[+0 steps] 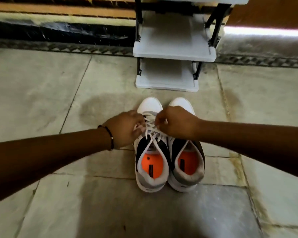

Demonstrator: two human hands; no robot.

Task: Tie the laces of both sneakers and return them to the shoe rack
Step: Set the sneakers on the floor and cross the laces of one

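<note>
Two white sneakers with black side panels and orange insoles stand side by side on the floor, toes pointing away from me. Over the left sneaker both hands work its white laces. My left hand pinches a lace end on the shoe's left side. My right hand pinches the other lace end, and it also hides the lacing of the right sneaker. The white shoe rack with black posts stands just beyond the toes, its visible shelves bare.
Grey stone floor tiles spread all around the shoes. A dark patterned border strip runs along the wall base behind the rack. A bright band of light lies on the floor at the far right.
</note>
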